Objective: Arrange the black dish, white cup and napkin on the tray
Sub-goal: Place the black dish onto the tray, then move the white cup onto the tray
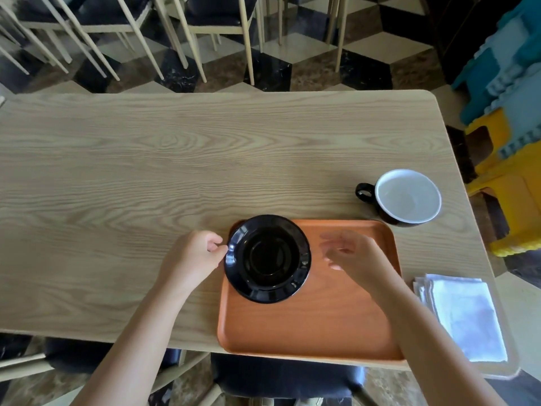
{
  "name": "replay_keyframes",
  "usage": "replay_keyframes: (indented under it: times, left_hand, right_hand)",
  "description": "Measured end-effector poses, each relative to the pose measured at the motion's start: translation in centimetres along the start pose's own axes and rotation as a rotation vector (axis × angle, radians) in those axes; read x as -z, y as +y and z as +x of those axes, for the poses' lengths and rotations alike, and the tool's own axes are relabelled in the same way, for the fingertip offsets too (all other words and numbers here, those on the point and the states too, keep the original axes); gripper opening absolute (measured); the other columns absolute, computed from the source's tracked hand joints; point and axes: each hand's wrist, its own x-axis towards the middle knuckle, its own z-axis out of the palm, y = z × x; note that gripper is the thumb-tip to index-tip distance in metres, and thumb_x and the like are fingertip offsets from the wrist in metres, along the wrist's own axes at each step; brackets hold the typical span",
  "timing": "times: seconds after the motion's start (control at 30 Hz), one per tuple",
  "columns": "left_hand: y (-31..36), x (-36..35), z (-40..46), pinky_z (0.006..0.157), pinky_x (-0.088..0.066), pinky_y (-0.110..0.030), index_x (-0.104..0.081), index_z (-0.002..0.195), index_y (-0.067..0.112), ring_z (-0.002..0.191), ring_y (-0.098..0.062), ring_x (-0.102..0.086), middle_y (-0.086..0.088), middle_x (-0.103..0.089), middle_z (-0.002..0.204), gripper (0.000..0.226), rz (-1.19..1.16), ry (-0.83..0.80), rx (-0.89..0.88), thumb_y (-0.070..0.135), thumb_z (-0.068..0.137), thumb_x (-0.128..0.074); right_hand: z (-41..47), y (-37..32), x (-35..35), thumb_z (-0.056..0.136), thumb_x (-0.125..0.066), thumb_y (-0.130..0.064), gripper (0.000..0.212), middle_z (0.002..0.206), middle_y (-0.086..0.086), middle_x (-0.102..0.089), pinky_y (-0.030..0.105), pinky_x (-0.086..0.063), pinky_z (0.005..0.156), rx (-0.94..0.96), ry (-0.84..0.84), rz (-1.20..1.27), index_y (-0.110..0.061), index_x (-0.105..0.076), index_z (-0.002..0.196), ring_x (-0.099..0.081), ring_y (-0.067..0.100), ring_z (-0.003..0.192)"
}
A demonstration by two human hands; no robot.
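Observation:
A black dish [268, 258] lies in the far left corner of the orange tray [328, 317], its rim overhanging the tray's left and far edges. My left hand [195, 256] pinches the dish's left rim with thumb and fingers. Just right of the dish, my right hand [351, 254] hovers over the tray, blurred, fingers apart and holding nothing. The cup [405, 196], white inside and black outside, stands on the table beyond the tray's far right corner, handle pointing left. A folded white napkin [465, 316] lies on the table right of the tray.
The wooden table [146, 171] ends close to the right of the napkin and cup. Chairs [205, 27] stand beyond the far edge. Yellow and blue plastic stools [509, 142] are stacked at the right. A dark chair seat [287, 376] sits below the near edge.

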Motion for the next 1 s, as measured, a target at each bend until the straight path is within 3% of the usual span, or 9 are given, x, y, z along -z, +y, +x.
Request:
replay_keyframes:
  times: [0.1,0.2,0.23,0.33,0.4,0.5,0.57,0.8,1.0]
  left_hand:
    - [4.2,-0.5,-0.6,0.079,-0.051,-0.033,-0.067,0.100,0.025,0.080,-0.009,-0.066,0.013,-0.069,0.090,0.019,-0.091,0.056,-0.158,0.030,0.084,-0.059]
    - [8.8,-3.0,-0.9,0.080,-0.050,-0.030,-0.063,0.112,0.023,0.088,-0.007,-0.062,0.012,-0.066,0.095,0.028,-0.118,0.123,-0.428,0.031,0.085,-0.058]
    - [10.2,-4.0,-0.9,0.079,-0.048,-0.028,-0.061,0.115,0.022,0.093,-0.010,-0.060,0.008,-0.066,0.102,0.032,-0.057,0.174,-0.549,0.030,0.085,-0.059]
    - [13.5,-6.7,-0.2,0.084,-0.053,-0.035,-0.056,0.124,0.012,0.107,-0.023,-0.059,-0.006,-0.061,0.121,0.044,0.128,0.241,-0.882,0.027,0.083,-0.064]
    - [15.1,-8.4,0.9,0.094,-0.048,-0.043,-0.050,0.130,0.010,0.120,-0.030,-0.051,-0.015,-0.051,0.135,0.052,0.233,0.215,-0.999,0.027,0.084,-0.064]
    - [16.5,-10.5,2.5,0.109,-0.030,-0.047,-0.031,0.142,0.018,0.140,-0.032,-0.023,-0.017,-0.021,0.154,0.061,0.405,0.142,-1.030,0.034,0.089,-0.056]
    - [17.2,-11.5,3.4,0.111,-0.025,-0.048,-0.024,0.144,0.023,0.143,-0.030,-0.013,-0.014,-0.011,0.157,0.063,0.486,0.104,-1.002,0.039,0.090,-0.051]
    - [19.0,-12.4,4.8,0.089,-0.047,-0.049,-0.058,0.118,0.008,0.119,-0.033,-0.045,-0.018,-0.052,0.127,0.041,0.330,0.107,-1.017,0.026,0.083,-0.066]
    - [18.4,-11.9,4.4,0.085,-0.051,-0.049,-0.067,0.105,0.006,0.107,-0.037,-0.056,-0.020,-0.062,0.113,0.037,0.176,0.138,-1.009,0.021,0.073,-0.077]
  right_hand:
    - [-1.0,-1.1,3.3,0.080,-0.063,-0.007,0.031,0.080,-0.010,-0.073,0.031,-0.056,0.077,0.127,0.071,0.022,-0.038,-0.067,0.080,-0.068,0.009,0.075]
    - [-1.5,-0.9,6.9,0.080,-0.066,-0.009,0.031,0.080,-0.016,-0.072,0.011,-0.050,0.069,0.194,0.233,-0.019,-0.040,-0.066,0.082,-0.066,-0.001,0.076]
    - [-1.5,-0.6,8.0,0.080,-0.068,-0.010,0.029,0.084,-0.015,-0.070,0.013,-0.049,0.069,0.211,0.294,-0.095,-0.038,-0.065,0.086,-0.067,0.004,0.078]
    - [-0.9,0.7,10.3,0.076,-0.073,-0.009,0.031,0.113,0.003,-0.065,0.038,-0.051,0.084,0.293,0.458,-0.407,-0.018,-0.067,0.105,-0.063,0.030,0.097]
    - [-0.2,1.9,11.1,0.074,-0.075,-0.011,0.039,0.133,0.009,-0.055,0.044,-0.042,0.099,0.331,0.441,-0.554,-0.013,-0.066,0.112,-0.050,0.034,0.119]
    - [0.9,3.6,11.9,0.075,-0.076,-0.022,0.048,0.147,0.002,-0.039,0.038,-0.036,0.104,0.264,0.362,-0.606,-0.020,-0.061,0.121,-0.036,0.026,0.134]
    - [1.6,4.6,12.2,0.074,-0.076,-0.022,0.049,0.146,0.000,-0.039,0.038,-0.042,0.099,0.246,0.349,-0.593,-0.021,-0.061,0.120,-0.042,0.024,0.130]
    - [2.7,6.0,12.4,0.065,-0.082,-0.009,0.030,0.120,0.014,-0.065,0.040,-0.057,0.066,0.419,0.434,-0.630,-0.007,-0.073,0.093,-0.069,0.031,0.089]
    - [2.2,5.9,12.4,0.062,-0.084,-0.007,0.026,0.111,0.015,-0.069,0.044,-0.060,0.061,0.535,0.463,-0.655,-0.004,-0.073,0.086,-0.069,0.032,0.092]
